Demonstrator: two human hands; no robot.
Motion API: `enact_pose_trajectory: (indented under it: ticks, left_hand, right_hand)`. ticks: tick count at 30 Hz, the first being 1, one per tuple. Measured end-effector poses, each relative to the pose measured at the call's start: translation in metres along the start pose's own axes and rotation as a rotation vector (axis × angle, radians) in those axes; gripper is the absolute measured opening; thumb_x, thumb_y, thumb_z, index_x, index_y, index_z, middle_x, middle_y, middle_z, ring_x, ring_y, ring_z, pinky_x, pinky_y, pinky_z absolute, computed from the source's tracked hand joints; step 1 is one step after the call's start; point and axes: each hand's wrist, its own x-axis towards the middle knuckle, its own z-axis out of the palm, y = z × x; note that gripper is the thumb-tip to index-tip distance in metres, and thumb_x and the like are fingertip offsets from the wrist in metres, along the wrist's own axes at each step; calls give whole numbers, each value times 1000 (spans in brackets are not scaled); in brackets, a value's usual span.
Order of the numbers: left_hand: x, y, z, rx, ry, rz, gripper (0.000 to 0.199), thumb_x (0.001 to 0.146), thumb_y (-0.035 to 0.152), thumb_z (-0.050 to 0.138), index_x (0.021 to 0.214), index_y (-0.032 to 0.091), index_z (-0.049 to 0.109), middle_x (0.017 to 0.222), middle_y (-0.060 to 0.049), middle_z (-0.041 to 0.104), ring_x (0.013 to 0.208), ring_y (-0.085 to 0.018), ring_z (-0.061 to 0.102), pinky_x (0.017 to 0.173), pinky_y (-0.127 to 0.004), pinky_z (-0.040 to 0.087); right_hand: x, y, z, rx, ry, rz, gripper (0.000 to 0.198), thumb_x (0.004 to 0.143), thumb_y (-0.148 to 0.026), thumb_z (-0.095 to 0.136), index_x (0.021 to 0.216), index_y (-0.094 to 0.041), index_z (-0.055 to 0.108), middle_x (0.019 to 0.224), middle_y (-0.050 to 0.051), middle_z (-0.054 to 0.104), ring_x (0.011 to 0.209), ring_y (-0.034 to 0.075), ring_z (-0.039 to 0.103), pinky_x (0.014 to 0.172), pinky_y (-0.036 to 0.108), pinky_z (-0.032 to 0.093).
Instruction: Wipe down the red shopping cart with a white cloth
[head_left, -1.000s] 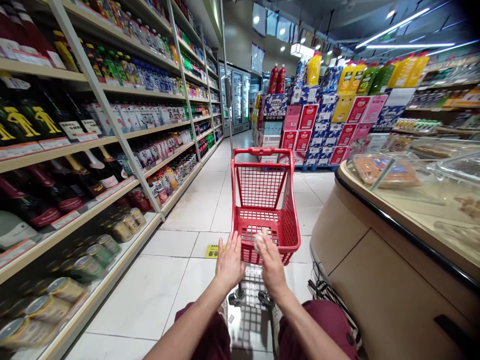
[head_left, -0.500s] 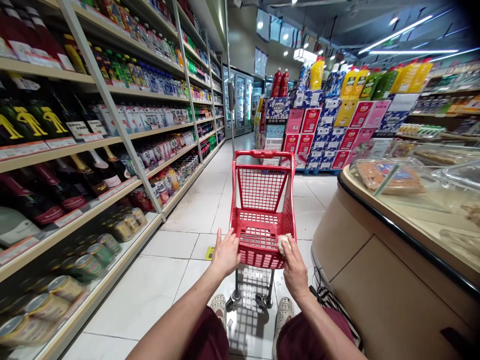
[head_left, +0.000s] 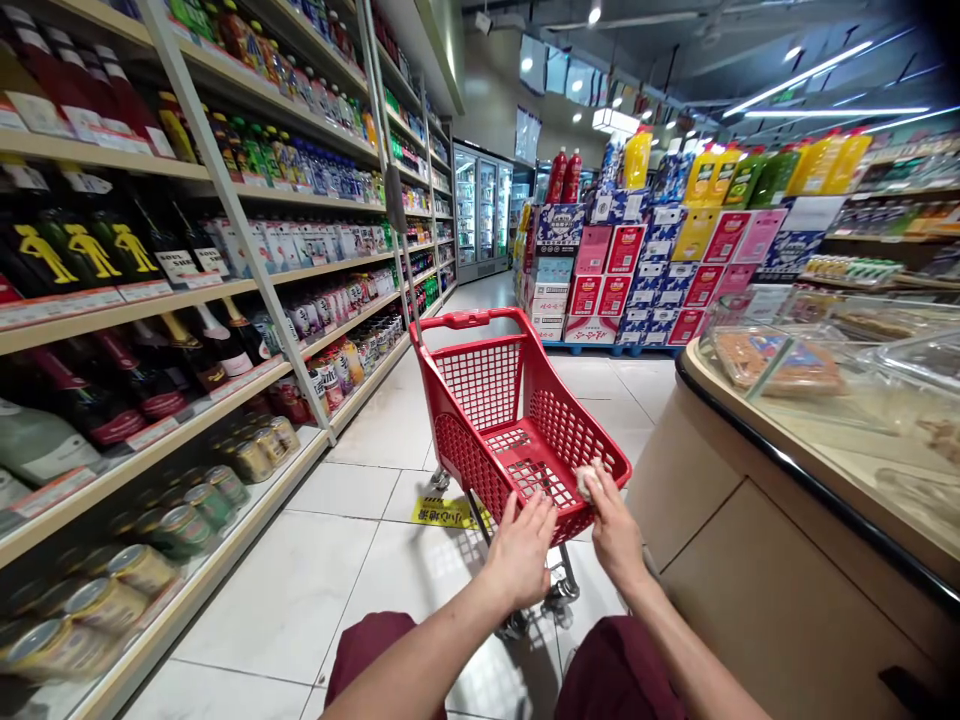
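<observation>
A small red plastic shopping cart (head_left: 480, 440) with mesh walls stands in front of me, turned at an angle, its handle bar (head_left: 469, 319) on the far side. My left hand (head_left: 523, 548) lies against the near edge of the basket, fingers stretched out and holding nothing. At the near right corner, my right hand (head_left: 619, 530) presses a crumpled whitish cloth (head_left: 587, 480) onto the basket rim. The palm sides of both hands are hidden. Only the mesh floor shows inside the basket.
Drink shelves (head_left: 300, 270) line the left side, with cans low down. A rounded display counter (head_left: 720, 500) with packaged food stands close on the right. Stacked drink boxes (head_left: 622, 270) rise ahead. A yellow floor sticker (head_left: 442, 512) lies beside the cart on white tiles.
The cart has swung round, its handle end moving left and its near end right. Both hands have shifted right with it, and the cloth stays in my right hand.
</observation>
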Motion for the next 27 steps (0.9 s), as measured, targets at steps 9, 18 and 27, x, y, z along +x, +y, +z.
enact_pose_trajectory:
  ticks: [9, 18, 27]
  left_hand:
    - [15, -64, -18, 146, 61, -247, 67, 72, 26, 44, 133, 11, 21, 143, -10, 19, 132, -23, 8, 105, -51, 4]
    - [8, -62, -20, 158, 111, -228, 70, 72, 32, 44, 135, 13, 18, 143, -9, 21, 132, -23, 8, 106, -47, 2]
    - [-11, -66, -19, 182, 171, -300, 68, 72, 30, 42, 133, 7, 22, 143, -11, 19, 132, -23, 4, 107, -45, 1]
  right_hand:
    - [-16, -22, -14, -13, 20, 76, 64, 71, 1, 28, 127, -29, 40, 135, -2, 37, 121, 13, 38, 100, 32, 37]
    - [-9, -14, -12, -85, 81, 56, 60, 73, -2, 31, 126, -28, 41, 135, -2, 36, 122, 16, 37, 100, 36, 35]
    - [13, -51, 5, 7, -10, -69, 62, 75, 0, 29, 130, -29, 35, 140, -2, 28, 127, 17, 28, 103, 40, 31]
